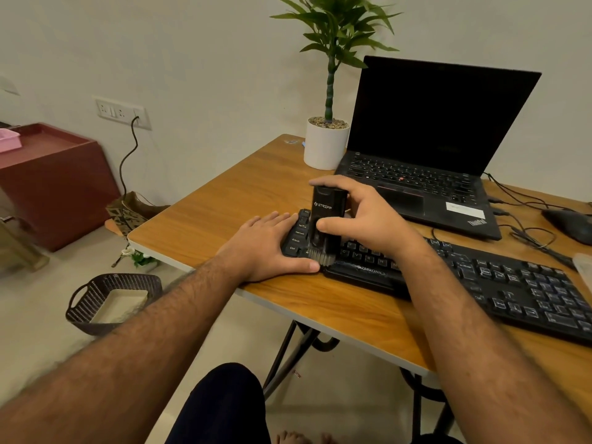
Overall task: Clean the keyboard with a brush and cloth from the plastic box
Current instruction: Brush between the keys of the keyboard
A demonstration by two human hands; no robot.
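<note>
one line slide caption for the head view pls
Right hand brushes the keyboard's left end with a black brush while the left hand steadies it.

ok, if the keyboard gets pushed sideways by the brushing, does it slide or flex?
Probably slides: the keyboard lies on a smooth table, likely why the left hand rests against its end. Looks like stiff plastic, so flex seems unlikely.

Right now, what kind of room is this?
Probably a home desk or small office corner. There's an open laptop and a black keyboard on a wooden table, with a potted plant beside the laptop.
</note>
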